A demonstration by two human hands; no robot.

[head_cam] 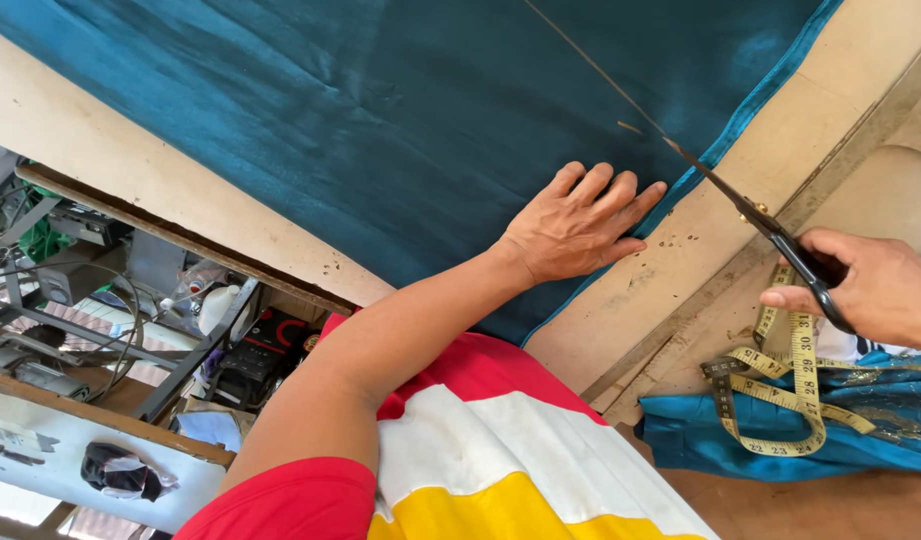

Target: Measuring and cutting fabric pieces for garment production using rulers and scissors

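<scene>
teal cloth (380, 110), yellow tape measure (795, 395)

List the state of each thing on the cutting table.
teal fabric: spread flat, partly cut
scissors: blades in the cut
left hand: flat, pressing the fabric
right hand: gripping the scissors
measuring tape: loosely coiled on folded cloth

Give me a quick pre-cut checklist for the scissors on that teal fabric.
1. Left hand flat on the teal fabric, holding it down: ok.
2. Left fingers clear of the scissors blades: ok, apart but near.
3. Right hand grip on the scissor handles: ok.
4. Blade tips at the fabric's folded edge: ok.
5. Cut line marked on the fabric: cannot tell.
6. Yellow measuring tape out of the blade path: ok, it lies on the folded teal cloth beside the table.
</scene>
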